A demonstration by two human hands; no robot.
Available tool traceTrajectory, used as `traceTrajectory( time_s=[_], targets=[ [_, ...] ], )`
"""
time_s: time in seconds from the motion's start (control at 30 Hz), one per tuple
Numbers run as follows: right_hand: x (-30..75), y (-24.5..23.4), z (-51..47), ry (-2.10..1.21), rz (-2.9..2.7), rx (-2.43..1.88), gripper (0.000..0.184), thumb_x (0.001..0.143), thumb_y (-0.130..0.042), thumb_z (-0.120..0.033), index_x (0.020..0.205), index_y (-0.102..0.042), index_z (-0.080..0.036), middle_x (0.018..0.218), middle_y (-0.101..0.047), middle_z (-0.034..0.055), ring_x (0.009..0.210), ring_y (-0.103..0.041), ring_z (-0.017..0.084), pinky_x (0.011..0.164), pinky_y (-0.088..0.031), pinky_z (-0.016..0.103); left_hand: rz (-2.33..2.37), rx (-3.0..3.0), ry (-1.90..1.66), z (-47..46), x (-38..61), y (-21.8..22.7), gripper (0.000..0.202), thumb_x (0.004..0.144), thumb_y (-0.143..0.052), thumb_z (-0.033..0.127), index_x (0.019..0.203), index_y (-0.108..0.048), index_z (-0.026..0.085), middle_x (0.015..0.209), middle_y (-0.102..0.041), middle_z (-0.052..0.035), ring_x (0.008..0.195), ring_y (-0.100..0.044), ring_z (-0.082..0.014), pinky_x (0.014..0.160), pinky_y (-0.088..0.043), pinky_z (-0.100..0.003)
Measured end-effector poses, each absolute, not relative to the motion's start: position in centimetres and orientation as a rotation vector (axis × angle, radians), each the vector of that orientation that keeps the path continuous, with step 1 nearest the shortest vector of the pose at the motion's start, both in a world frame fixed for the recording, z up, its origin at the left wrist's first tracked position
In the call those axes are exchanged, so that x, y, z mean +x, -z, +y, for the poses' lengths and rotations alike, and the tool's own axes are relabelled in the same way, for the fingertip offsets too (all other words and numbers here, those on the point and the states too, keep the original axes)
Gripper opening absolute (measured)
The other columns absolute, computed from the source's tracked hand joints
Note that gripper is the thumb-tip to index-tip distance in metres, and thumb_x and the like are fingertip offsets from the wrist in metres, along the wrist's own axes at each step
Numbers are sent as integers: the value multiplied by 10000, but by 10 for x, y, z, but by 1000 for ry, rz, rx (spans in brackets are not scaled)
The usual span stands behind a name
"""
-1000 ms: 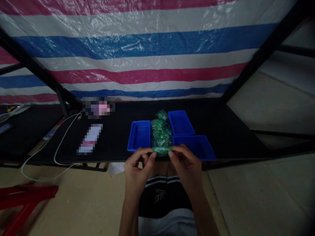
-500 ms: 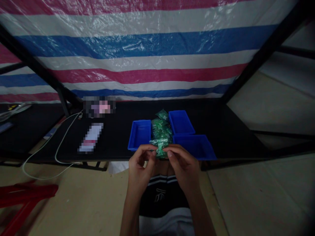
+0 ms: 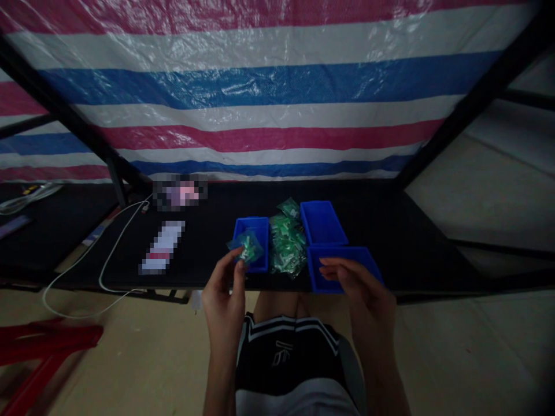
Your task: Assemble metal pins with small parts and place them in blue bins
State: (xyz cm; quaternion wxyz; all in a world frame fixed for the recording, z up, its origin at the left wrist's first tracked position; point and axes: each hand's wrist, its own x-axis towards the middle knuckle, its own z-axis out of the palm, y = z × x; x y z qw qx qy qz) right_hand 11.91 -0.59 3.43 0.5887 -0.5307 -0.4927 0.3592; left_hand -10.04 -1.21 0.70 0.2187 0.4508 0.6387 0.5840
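Note:
My left hand (image 3: pixel 225 292) is closed, pinching a small clear plastic bag (image 3: pixel 250 247) with green and white pieces in it. The bag hangs over the left blue tray (image 3: pixel 263 224) and hides part of its inside. Over the front right blue tray (image 3: pixel 318 282) hovers my right hand (image 3: pixel 362 283), its fingers stretched out and nothing visible in them. Between the trays lies a heap of similar green bags (image 3: pixel 287 242), apart from both hands.
Another blue tray (image 3: pixel 323 222) stands behind the front right one. To the left on the black table (image 3: pixel 208 254) are a blurred-out flat item (image 3: pixel 162 248), a blurred-out pink and dark item (image 3: pixel 180 192) and a white cable (image 3: pixel 106 254). A striped sheet (image 3: pixel 269 86) hangs behind.
My hands have moved apart from over the heap. The left went left with a bag to the left tray; the right let go and went right. The view has shifted slightly.

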Motion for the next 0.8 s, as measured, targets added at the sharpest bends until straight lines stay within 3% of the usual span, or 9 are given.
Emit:
traceTrajectory(
  time_s=[0.07,0.13,0.27,0.4,0.5,0.57,0.67,0.8],
  targets=[
    [126,-35,-6,-784,-1127,-1261,217,1007,-659,-411,1028,-800,-248,1023,-798,50,874,-754,208,835,-625,349,1882,1442,-1488,-10,-109,-9,338,1027,-618,424,1302,-738,269,1254,-750,-78,1112,-712,-243,872,-577,-330],
    [133,-32,-4,-728,-1123,-1295,207,1013,-652,-404,1027,-790,-250,1003,-798,42,879,-757,207,846,-620,354,1972,1594,-1396,-9,-113,-13,303,1032,-601,422,1240,-775,286,1293,-731,-70,1163,-684,-257,828,-568,-323],
    [152,-23,8,-433,-1330,-1406,199,1028,-621,-386,1058,-767,-255,1012,-796,46,953,-747,236,905,-581,408,2011,1596,-1478,-9,-112,-21,264,1031,-596,408,1106,-797,254,1195,-736,-70,1088,-697,-238,674,-535,-273],
    [174,-13,33,-33,-1720,-1436,244,1043,-565,-348,1160,-748,-237,1139,-782,83,1108,-697,283,996,-542,478,1966,1542,-1529,-9,-105,-20,257,1039,-582,387,1037,-779,221,1093,-754,-65,1042,-705,-224,717,-543,-271],
    [185,-2,51,59,-1963,-1420,311,1057,-513,-304,1292,-701,-226,1285,-753,84,1305,-619,315,1139,-450,559,1933,1521,-1502,-8,-102,-16,264,1038,-580,397,1023,-778,223,1056,-775,-55,1020,-719,-222,770,-555,-280],
    [189,6,58,58,-2081,-1413,336,1052,-518,-297,1339,-676,-222,1334,-736,76,1362,-582,320,1182,-406,586,1909,1491,-1491,-9,-100,-15,273,1032,-585,416,1019,-779,224,1055,-785,-56,1025,-727,-227,715,-554,-262],
    [191,14,62,34,-2153,-1442,343,1033,-563,-313,1340,-683,-218,1327,-734,80,1326,-593,324,1116,-469,562,1899,1443,-1474,-10,-100,-15,293,1025,-590,445,1036,-782,223,1033,-795,-59,988,-738,-224,627,-537,-237],
    [190,15,62,37,-2125,-1482,299,1033,-573,-321,1278,-721,-233,1264,-755,80,1254,-614,327,1033,-512,537,1935,1432,-1443,-12,-100,-16,322,1022,-580,461,1048,-787,215,966,-800,-58,854,-737,-209,633,-547,-251]
  ],
)
